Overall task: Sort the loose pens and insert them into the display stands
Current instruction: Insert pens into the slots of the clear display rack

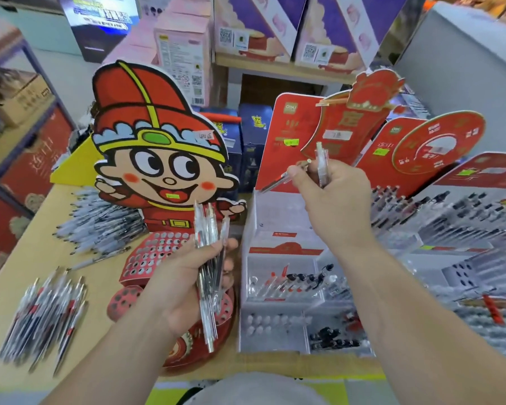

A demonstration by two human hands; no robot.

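Your left hand, 7 o'clock, grips a fanned pen bundle, right hand, 1 o'clock, pinches two pens over the white stand: bundle may slip and scatter if loosened.

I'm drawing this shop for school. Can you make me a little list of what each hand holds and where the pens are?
left hand: grips a bunch of clear pens
right hand: held up, holds two pens
cartoon stand: red, its holes look empty
white stand: some pens in its lower boxes
loose pens: one pile beside the cartoon stand, another pile nearer, both on the table
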